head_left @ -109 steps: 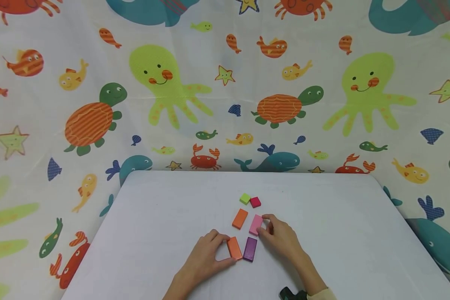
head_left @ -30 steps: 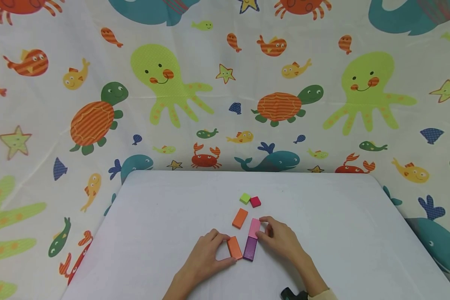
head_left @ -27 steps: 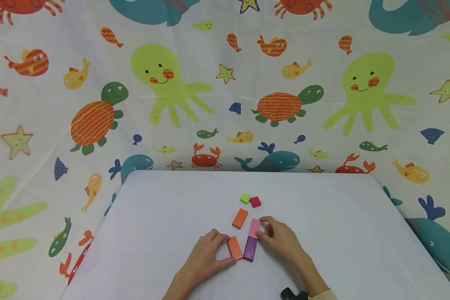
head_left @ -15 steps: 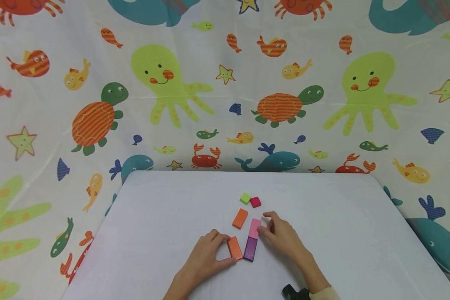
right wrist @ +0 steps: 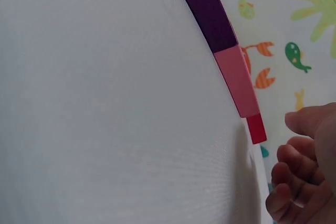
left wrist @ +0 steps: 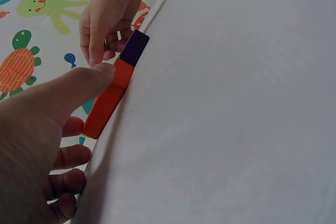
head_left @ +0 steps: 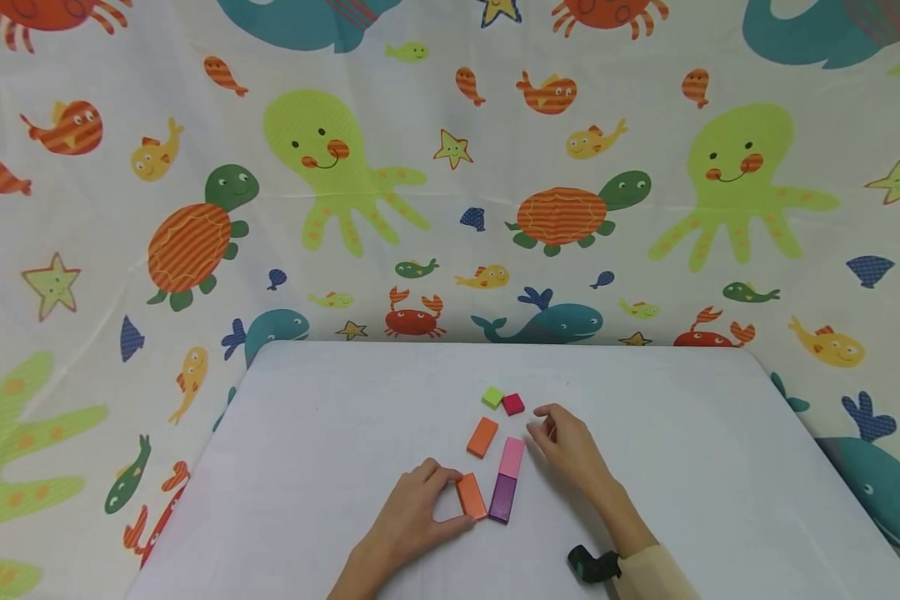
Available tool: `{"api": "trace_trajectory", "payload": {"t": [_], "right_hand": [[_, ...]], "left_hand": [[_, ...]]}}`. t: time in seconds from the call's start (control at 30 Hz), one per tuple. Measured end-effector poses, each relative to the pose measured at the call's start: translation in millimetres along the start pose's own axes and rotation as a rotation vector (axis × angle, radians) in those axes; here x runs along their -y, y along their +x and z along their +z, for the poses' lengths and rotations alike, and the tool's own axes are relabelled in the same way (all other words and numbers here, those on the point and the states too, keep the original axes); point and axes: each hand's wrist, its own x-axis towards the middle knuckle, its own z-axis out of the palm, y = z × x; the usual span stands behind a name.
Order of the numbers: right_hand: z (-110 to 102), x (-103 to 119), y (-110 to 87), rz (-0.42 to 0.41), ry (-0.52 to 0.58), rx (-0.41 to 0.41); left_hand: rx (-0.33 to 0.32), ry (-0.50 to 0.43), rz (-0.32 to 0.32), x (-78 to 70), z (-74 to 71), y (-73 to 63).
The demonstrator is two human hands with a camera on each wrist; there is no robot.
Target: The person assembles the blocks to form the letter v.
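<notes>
On the white table my left hand (head_left: 411, 517) pinches the near orange block (head_left: 472, 497) between thumb and index finger; the left wrist view shows the thumb on this orange block (left wrist: 107, 100). A purple block (head_left: 502, 499) stands beside it, its near end close to the orange one. The pink block (head_left: 511, 457) touches the purple one end to end. My right hand (head_left: 572, 450), with loosely bent fingers, is off to the right of the pink block, holding nothing. In the right wrist view a gap separates that hand (right wrist: 310, 161) from the blocks.
Beyond the pink block lie a second orange block (head_left: 482, 437), a small green block (head_left: 492, 397) and a small red block (head_left: 513, 404), the last two touching at a corner. A black wrist device (head_left: 592, 565) sits by the right sleeve. A sea-animal curtain (head_left: 450, 192) hangs behind the table (head_left: 330, 417).
The pink block has moved nearer and now meets the purple block. My right hand has let go of it and drawn away to the right and back. My left hand has stayed put.
</notes>
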Motion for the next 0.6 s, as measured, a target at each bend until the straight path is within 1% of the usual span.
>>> {"api": "trace_trajectory", "payload": {"t": [0.1,0.23,0.4,0.6], "right_hand": [[1,1,4.1,-0.007,-0.007,-0.018],[1,4,9.2,-0.024,-0.017,-0.015],[3,5,16.1,-0.019,-0.038,-0.008],[8,3,23.8,-0.034,-0.07,-0.025]], "left_hand": [[-0.003,-0.007,0.001,0.5,0.2,-0.2],[-0.008,-0.014,0.003,0.3,-0.1,-0.3],[-0.017,-0.012,0.012,0.2,0.4,0.0],[-0.019,-0.015,0.014,0.7,0.6,0.1]]}}
